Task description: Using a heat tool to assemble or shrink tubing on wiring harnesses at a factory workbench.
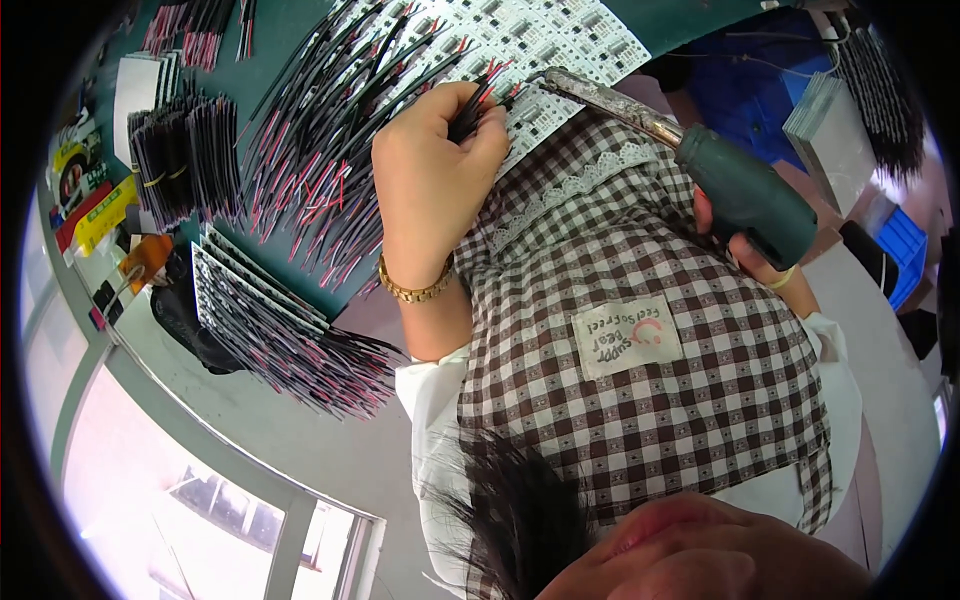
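My left hand (428, 180) is closed round a small bunch of black-sleeved wires (466, 124), whose red and black ends stick out past the fingertips. Beneath it lies a white panel of small circuit boards (590, 45). Gripped by its dark green handle, a soldering iron (748, 190) is in my right hand (757, 258). The iron's long, stained metal barrel reaches left across the panel's near edge, and its tip is close to the wire ends at my left fingers. Whether the tip touches them I cannot tell. Many wires (310, 140) fan out over the panel's left part.
The green table (690, 20) carries banded wire bundles (185, 160) at the left. Nearer stands a stack of wired board panels (260, 300). A yellow box (105, 215) sits at the far left edge. At the right are more stacked panels (830, 130) and a blue bin (903, 255).
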A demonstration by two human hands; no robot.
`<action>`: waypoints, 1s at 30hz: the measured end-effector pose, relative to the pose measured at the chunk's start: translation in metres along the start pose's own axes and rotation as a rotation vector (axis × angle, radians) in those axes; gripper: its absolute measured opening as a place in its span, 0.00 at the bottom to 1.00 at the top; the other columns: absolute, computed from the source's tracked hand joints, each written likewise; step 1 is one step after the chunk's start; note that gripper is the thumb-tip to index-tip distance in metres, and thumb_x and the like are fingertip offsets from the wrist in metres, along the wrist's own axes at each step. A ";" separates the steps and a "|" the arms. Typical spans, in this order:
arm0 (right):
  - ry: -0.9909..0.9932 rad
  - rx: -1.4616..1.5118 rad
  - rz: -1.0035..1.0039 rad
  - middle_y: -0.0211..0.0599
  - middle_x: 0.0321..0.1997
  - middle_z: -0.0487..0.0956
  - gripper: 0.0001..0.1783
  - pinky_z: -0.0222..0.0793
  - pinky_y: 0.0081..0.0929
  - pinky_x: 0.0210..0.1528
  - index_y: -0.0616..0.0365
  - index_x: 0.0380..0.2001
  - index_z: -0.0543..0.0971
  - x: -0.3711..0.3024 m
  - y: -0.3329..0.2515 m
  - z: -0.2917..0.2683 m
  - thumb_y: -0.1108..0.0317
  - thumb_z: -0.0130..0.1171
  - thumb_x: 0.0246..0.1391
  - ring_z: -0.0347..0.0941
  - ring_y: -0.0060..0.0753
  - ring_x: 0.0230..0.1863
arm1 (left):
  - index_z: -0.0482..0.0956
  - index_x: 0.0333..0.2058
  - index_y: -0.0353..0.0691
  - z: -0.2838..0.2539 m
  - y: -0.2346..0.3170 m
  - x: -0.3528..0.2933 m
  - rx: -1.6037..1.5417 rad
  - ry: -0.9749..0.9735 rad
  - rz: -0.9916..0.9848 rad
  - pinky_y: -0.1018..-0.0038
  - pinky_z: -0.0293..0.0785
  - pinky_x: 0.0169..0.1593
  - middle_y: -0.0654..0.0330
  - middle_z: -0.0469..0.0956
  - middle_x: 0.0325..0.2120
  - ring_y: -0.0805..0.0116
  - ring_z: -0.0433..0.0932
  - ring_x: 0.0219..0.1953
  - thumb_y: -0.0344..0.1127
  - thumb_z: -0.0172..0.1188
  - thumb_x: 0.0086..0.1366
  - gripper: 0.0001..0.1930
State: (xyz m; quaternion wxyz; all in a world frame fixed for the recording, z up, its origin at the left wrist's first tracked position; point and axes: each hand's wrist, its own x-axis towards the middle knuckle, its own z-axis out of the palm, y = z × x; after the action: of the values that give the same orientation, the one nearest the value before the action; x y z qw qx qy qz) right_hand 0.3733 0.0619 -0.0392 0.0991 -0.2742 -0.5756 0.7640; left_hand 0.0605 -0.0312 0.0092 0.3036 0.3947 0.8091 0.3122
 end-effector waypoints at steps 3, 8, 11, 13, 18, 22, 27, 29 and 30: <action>-0.022 0.003 0.012 0.35 0.37 0.73 0.41 0.62 0.24 0.42 0.68 0.59 0.62 0.000 -0.002 -0.003 0.48 0.59 0.52 0.67 0.24 0.37 | 0.80 0.28 0.35 0.003 -0.007 0.001 -0.022 0.075 0.054 0.76 0.69 0.25 0.56 0.79 0.19 0.68 0.75 0.17 0.33 0.63 0.52 0.08; 0.063 -0.062 0.022 0.36 0.39 0.75 0.39 0.64 0.24 0.40 0.68 0.55 0.66 0.002 -0.017 0.006 0.48 0.62 0.50 0.70 0.26 0.36 | 0.80 0.28 0.36 0.004 -0.004 0.002 -0.024 0.060 0.038 0.76 0.69 0.26 0.56 0.78 0.19 0.67 0.76 0.18 0.33 0.63 0.52 0.07; 0.061 -0.072 0.016 0.37 0.36 0.76 0.36 0.65 0.22 0.36 0.68 0.50 0.69 0.012 -0.030 0.004 0.47 0.64 0.48 0.71 0.26 0.33 | 0.80 0.28 0.36 0.006 -0.006 0.003 -0.019 0.072 0.051 0.76 0.69 0.25 0.57 0.78 0.19 0.67 0.75 0.18 0.33 0.63 0.51 0.07; 0.015 -0.087 0.005 0.37 0.34 0.76 0.36 0.65 0.21 0.34 0.67 0.47 0.71 0.017 -0.034 0.005 0.46 0.65 0.47 0.71 0.26 0.31 | 0.80 0.28 0.37 0.007 -0.007 0.003 -0.019 0.085 0.062 0.75 0.69 0.25 0.57 0.78 0.19 0.67 0.75 0.18 0.33 0.63 0.51 0.07; -0.097 0.049 -0.209 0.37 0.36 0.75 0.24 0.67 0.27 0.41 0.65 0.51 0.69 0.020 -0.024 0.002 0.62 0.58 0.56 0.70 0.28 0.35 | 0.79 0.31 0.31 0.005 0.000 0.002 0.038 0.043 0.066 0.86 0.67 0.29 0.67 0.77 0.20 0.85 0.71 0.23 0.26 0.63 0.55 0.06; -0.079 -0.005 -0.237 0.36 0.35 0.73 0.31 0.64 0.26 0.39 0.67 0.56 0.66 0.023 -0.027 0.005 0.54 0.56 0.57 0.67 0.27 0.34 | 0.79 0.31 0.31 0.005 0.001 0.001 0.048 0.044 0.050 0.86 0.68 0.29 0.67 0.77 0.20 0.85 0.71 0.23 0.26 0.63 0.55 0.06; -0.038 0.101 -0.222 0.36 0.35 0.73 0.37 0.62 0.26 0.40 0.70 0.60 0.61 0.016 -0.016 0.006 0.52 0.56 0.57 0.66 0.27 0.33 | 0.79 0.32 0.31 0.005 -0.003 0.001 0.040 0.039 0.066 0.85 0.68 0.29 0.67 0.77 0.21 0.85 0.71 0.24 0.27 0.63 0.56 0.07; -0.035 0.107 -0.209 0.36 0.35 0.73 0.37 0.62 0.26 0.40 0.70 0.60 0.61 0.017 -0.017 0.004 0.53 0.56 0.56 0.66 0.27 0.33 | 0.79 0.32 0.31 0.004 0.000 0.005 0.043 0.010 0.071 0.85 0.68 0.29 0.67 0.77 0.21 0.85 0.71 0.24 0.27 0.63 0.56 0.07; -0.032 0.112 -0.196 0.36 0.35 0.73 0.37 0.62 0.26 0.40 0.70 0.60 0.61 0.017 -0.016 0.003 0.53 0.56 0.56 0.66 0.27 0.33 | 0.79 0.32 0.31 0.005 0.002 0.007 0.047 -0.020 0.075 0.85 0.68 0.29 0.66 0.77 0.21 0.85 0.71 0.24 0.28 0.63 0.56 0.07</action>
State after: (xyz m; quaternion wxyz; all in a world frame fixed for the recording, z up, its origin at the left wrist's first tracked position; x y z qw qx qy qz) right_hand 0.3555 0.0726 -0.0285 0.1793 -0.1986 -0.5574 0.7860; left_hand 0.0615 -0.0234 0.0055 0.2901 0.4350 0.7978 0.3003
